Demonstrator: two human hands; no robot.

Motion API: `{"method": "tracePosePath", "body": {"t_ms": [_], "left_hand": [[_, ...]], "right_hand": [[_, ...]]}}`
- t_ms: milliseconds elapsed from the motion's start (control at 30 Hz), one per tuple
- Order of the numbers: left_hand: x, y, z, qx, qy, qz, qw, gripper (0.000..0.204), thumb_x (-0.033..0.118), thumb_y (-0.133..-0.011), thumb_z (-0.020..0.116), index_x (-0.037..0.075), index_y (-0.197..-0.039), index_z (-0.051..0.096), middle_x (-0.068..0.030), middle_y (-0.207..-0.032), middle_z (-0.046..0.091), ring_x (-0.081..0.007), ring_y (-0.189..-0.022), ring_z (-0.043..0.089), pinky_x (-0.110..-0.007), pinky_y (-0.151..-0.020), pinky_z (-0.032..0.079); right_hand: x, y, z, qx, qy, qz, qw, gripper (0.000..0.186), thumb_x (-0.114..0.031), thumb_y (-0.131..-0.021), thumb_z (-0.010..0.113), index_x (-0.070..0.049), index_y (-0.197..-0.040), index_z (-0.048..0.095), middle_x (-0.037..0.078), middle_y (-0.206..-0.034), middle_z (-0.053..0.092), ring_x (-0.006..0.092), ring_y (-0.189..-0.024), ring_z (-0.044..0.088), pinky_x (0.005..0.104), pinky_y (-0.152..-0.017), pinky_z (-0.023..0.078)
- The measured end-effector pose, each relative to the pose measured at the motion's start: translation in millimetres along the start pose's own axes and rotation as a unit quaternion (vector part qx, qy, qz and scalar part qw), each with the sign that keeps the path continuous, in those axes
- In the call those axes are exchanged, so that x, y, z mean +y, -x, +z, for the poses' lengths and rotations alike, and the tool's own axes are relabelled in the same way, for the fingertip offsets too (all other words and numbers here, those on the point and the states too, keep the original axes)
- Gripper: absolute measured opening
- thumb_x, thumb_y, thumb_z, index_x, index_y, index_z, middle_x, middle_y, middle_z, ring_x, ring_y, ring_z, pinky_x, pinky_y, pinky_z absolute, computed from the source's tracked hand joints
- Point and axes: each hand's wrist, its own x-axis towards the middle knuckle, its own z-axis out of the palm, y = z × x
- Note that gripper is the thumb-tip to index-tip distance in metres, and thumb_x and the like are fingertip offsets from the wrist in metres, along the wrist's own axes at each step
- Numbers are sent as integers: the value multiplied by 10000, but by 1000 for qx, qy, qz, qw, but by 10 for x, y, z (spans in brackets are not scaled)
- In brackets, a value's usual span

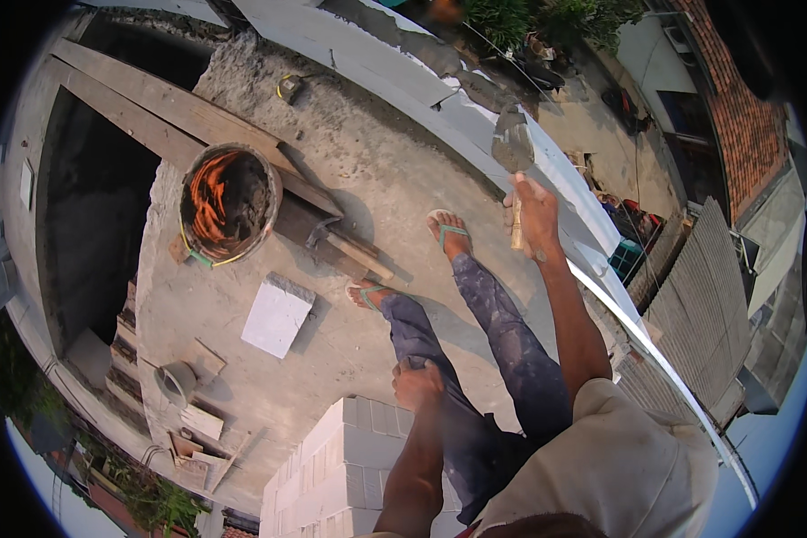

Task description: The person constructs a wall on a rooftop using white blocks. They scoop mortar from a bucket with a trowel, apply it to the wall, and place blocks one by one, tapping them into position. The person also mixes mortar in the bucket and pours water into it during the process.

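Note:
My right hand [535, 218] is closed round the wooden handle of a trowel [514, 148]. The grey, mortar-smeared blade points away from me, over the top of a white block wall [475, 148]. My left hand [417, 384] rests against my left trouser leg [410, 327] with its fingers curled. Whether it grips the cloth or anything else is hidden. Ahead and to the left stands a bucket [230, 204] of grey mortar with an orange inner wall. A single white block [278, 316] lies on the concrete nearer to me.
Long wooden planks [166, 94] run beside the bucket, with a wooden-handled tool [354, 251] near their end. Stacked white blocks [345, 466] stand close by my left arm. A small bucket [176, 383] and wood scraps lie at left, near a dark opening [103, 197]. Beyond the wall, the ground drops away.

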Motion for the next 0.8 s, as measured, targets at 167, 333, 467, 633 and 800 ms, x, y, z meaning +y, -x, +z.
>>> {"method": "tracePosePath", "body": {"t_ms": [167, 333, 467, 633, 800], "left_hand": [[-3, 11, -88, -6, -3, 4, 1000, 589, 382, -875, 744, 52, -1357, 669, -139, -1428, 620, -372, -1267, 617, -480, -1067, 509], [-40, -10, -91, -2, -1, 6, 1000, 566, 385, -879, 733, 74, -1348, 674, -124, -1437, 614, -355, -1267, 613, -482, -1064, 505], [-48, -70, -108, -23, 2, -4, 1000, 577, 388, -885, 725, 79, -1368, 662, -123, -1454, 603, -352, -1278, 609, -474, -1068, 505], [-7, -85, -219, -52, -10, 3, 999, 585, 390, -889, 715, 77, -1378, 652, -122, -1459, 600, -352, -1288, 606, -471, -1073, 504], [-124, -165, -271, -33, 13, 11, 999, 559, 375, -881, 688, 77, -1353, 659, -115, -1452, 604, -339, -1296, 595, -483, -1066, 499]], "right_hand": [[-184, -125, 712, -41, -124, 2, 991, 437, -388, -1096, 561, 17, -1239, 640, 50, -782, 589, 126, -527, 556, 307, -432, 478], [-482, -222, 844, -2, 162, -83, 983, 395, -376, -1096, 559, 7, -1107, 657, 60, -760, 582, 139, -491, 552, 327, -416, 484], [-200, -132, 324, 50, 242, -81, 966, 392, -379, -1096, 559, -2, -1043, 648, 59, -756, 578, 139, -479, 550, 333, -414, 488], [586, 74, -33, 38, -18, -42, 998, 399, -403, -1096, 569, -11, -1081, 646, 53, -753, 576, 142, -469, 548, 316, -398, 460], [676, 682, 445, -38, 12, -15, 999, 417, -395, -1092, 587, -5, -1221, 659, 44, -755, 585, 129, -507, 564, 303, -438, 468]]}}
